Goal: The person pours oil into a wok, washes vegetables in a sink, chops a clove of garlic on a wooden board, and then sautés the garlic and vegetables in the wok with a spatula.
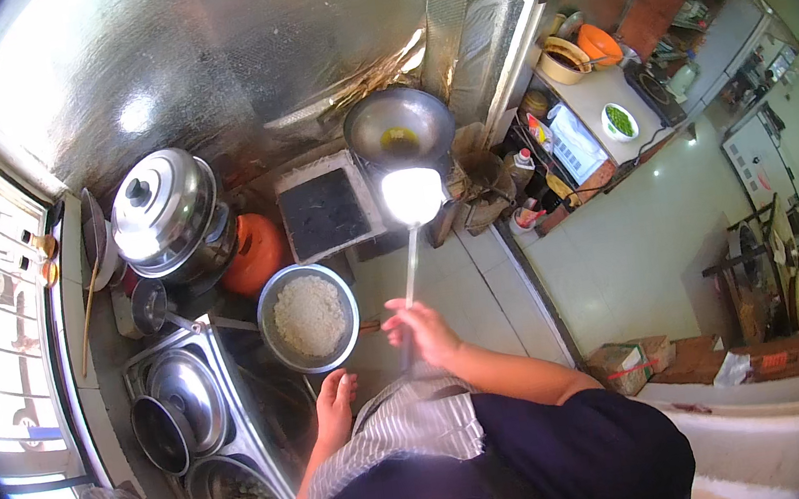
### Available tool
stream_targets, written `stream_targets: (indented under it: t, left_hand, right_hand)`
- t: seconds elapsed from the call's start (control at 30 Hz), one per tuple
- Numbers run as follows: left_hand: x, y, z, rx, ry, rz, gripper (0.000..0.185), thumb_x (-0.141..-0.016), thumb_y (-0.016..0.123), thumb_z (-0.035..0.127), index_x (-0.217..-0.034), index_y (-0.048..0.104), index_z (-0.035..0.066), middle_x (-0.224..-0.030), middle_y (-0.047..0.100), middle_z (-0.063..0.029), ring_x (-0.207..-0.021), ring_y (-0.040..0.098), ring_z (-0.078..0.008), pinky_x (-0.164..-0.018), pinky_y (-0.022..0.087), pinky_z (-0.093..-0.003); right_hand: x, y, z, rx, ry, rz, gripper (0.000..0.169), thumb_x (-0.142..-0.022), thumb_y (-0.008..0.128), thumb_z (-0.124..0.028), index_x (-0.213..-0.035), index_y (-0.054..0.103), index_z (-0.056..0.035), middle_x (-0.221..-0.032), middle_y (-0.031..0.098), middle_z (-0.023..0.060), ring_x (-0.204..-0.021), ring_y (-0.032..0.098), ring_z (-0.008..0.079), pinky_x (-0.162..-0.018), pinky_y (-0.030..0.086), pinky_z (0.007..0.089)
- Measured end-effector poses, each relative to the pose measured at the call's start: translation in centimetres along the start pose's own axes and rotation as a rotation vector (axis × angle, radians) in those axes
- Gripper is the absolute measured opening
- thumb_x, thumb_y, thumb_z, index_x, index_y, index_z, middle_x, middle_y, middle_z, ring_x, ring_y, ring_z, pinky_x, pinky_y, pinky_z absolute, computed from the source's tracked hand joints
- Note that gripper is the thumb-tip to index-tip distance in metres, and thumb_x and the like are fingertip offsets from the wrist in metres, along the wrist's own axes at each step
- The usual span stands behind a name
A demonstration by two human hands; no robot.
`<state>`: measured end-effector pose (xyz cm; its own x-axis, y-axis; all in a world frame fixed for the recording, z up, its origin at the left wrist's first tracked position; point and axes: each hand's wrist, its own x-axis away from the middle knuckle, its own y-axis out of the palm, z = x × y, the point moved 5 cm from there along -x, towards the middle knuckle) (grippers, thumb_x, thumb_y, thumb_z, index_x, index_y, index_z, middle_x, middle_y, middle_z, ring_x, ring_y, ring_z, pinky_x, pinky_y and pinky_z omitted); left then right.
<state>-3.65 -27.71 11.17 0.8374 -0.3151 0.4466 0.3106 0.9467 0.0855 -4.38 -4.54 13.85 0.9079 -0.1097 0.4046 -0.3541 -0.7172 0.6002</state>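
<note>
My right hand grips the dark handle of a metal wok spatula. Its blade points away from me and glares white just in front of the wok. Yellow liquid, which looks like oil, pools at the wok's bottom. My left hand is close below the near rim of a metal bowl; whether it touches the bowl is unclear. White cooked rice fills much of that bowl.
Left of the wok are a dark square stove top, an orange gas cylinder and a large lidded steamer pot. A steel sink holds pans. A small saucepan sits behind it. Chopped greens fill a bowl on the right counter.
</note>
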Motion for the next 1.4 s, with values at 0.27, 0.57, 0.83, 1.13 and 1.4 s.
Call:
stream_targets:
  t: [0.27,0.57,0.83,1.13,1.4]
  left_hand:
    - [-13.7,17.6,2.2,-0.381,0.073,-0.214,0.037,-0.092,0.055,0.028,-0.113,0.055,-0.002,-0.103,0.061,-0.008,-0.095,0.055,-0.0154,-0.084,0.044,-0.0275]
    - [-33.9,27.0,1.8,-0.335,-0.184,-0.061,0.066,-0.089,0.048,0.053,-0.121,0.049,-0.004,-0.12,0.053,-0.0177,-0.117,0.046,-0.0254,-0.098,0.036,-0.0378]
    - [-39.1,34.7,1.0,0.453,-0.644,-0.164,0.034,-0.079,0.072,0.032,-0.096,0.052,0.011,-0.078,0.05,-0.0023,-0.062,0.055,-0.0159,-0.054,0.053,-0.0334]
    - [-40.2,28.8,5.3,0.193,-0.549,-0.164,0.012,-0.079,0.064,0.016,-0.08,0.059,0.006,-0.069,0.056,-0.0057,-0.06,0.053,-0.0164,-0.055,0.05,-0.0298]
    - [-41.0,28.3,7.9,-0.081,-0.412,-0.129,0.017,-0.072,0.063,0.011,-0.06,0.056,0.002,-0.063,0.055,-0.0076,-0.057,0.053,-0.0168,-0.047,0.044,-0.0291]
  right_hand:
    - [3.2,-20.9,-13.1,0.065,-0.134,0.573,0.026,-0.093,0.049,-0.023,-0.113,0.054,-0.0064,-0.069,0.052,0.0028,-0.05,0.044,0.0078,-0.043,0.037,0.0225]
    - [8.1,-27.7,-14.5,-0.168,-0.19,0.934,0.02,-0.09,0.056,-0.027,-0.091,0.056,-0.0066,-0.065,0.048,0.0014,-0.049,0.041,0.0084,-0.044,0.036,0.0228]
    - [9.2,-32.3,-14.7,-0.535,-0.15,1.002,0.024,-0.086,0.062,-0.028,-0.076,0.048,-0.0119,-0.062,0.045,-0.0037,-0.047,0.041,0.0062,-0.043,0.036,0.022]
    - [3.7,-32.5,-18.2,-0.5,-0.073,0.916,0.024,-0.086,0.063,-0.026,-0.077,0.045,-0.0137,-0.062,0.044,-0.0038,-0.046,0.04,0.0053,-0.041,0.035,0.019]
    - [1.1,-34.0,-22.9,-0.408,-0.121,0.871,0.027,-0.084,0.066,-0.026,-0.073,0.044,-0.0157,-0.06,0.043,-0.0061,-0.045,0.039,0.0035,-0.041,0.035,0.0185]
